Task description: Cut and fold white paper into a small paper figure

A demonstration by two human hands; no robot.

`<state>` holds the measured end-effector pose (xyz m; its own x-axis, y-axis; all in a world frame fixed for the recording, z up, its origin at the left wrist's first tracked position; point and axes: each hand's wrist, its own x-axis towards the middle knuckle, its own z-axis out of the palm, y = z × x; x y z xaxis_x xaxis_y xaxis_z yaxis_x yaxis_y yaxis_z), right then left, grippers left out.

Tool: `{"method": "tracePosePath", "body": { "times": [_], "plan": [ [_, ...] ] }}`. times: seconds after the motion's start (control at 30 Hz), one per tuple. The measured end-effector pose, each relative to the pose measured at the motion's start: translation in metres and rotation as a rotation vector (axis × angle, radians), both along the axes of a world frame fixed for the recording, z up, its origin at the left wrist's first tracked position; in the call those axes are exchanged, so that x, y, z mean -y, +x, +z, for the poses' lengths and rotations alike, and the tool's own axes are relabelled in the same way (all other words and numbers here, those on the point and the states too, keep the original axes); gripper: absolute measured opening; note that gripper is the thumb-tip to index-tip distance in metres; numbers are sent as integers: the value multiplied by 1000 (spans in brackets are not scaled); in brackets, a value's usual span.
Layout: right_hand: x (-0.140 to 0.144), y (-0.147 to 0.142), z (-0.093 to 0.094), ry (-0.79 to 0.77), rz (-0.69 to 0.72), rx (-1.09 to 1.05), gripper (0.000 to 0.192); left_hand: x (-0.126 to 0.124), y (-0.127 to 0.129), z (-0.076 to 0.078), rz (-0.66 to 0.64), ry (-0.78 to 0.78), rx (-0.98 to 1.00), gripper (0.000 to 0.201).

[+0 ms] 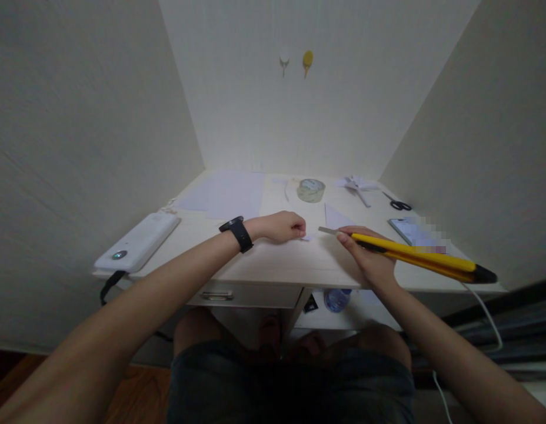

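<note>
My left hand (282, 227), with a black watch (238, 232) on its wrist, is closed low over the desk. Its fingertips pinch a small piece of white paper (306, 238), most of it hidden by the fingers. In my right hand (373, 264) is a yellow and black utility knife (416, 254), its handle slanting down to the right. The bare blade (328, 230) points left toward the paper, with a gap between them. Just behind the right hand lies a folded piece of white paper (336, 217).
On the desk (255, 265) are paper sheets (235, 191), a tape roll (311, 191) and a paper pinwheel (358, 186). Black-handled scissors (400, 205) and a phone (400, 228) lie right. A white device (138, 241) sits left. Walls close in three sides.
</note>
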<state>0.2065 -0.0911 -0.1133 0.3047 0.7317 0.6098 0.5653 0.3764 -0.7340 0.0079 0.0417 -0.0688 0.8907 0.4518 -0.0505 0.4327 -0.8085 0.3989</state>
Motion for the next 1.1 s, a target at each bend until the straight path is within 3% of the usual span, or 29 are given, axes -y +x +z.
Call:
{"method": "tracePosePath", "body": {
  "times": [0.27,0.47,0.63,0.77,0.97,1.1],
  "plan": [
    [-10,5,-9,-76,-56,-138,33,-1,-3,-8,-19,24,-20,30],
    [-15,7,-14,-140,-77,-183,39,-5,-3,-8,27,28,-27,23],
    [-15,8,-17,-101,-53,-216,38,-14,-1,-5,46,-4,-15,24],
    [-17,8,-22,-61,-23,-302,35,-22,0,-6,111,46,48,28],
    [-21,6,-21,-7,21,-477,34,-35,3,-21,231,110,158,26],
    [-20,4,-17,-21,59,-572,33,-29,7,-17,365,258,287,23]
  ]
}}
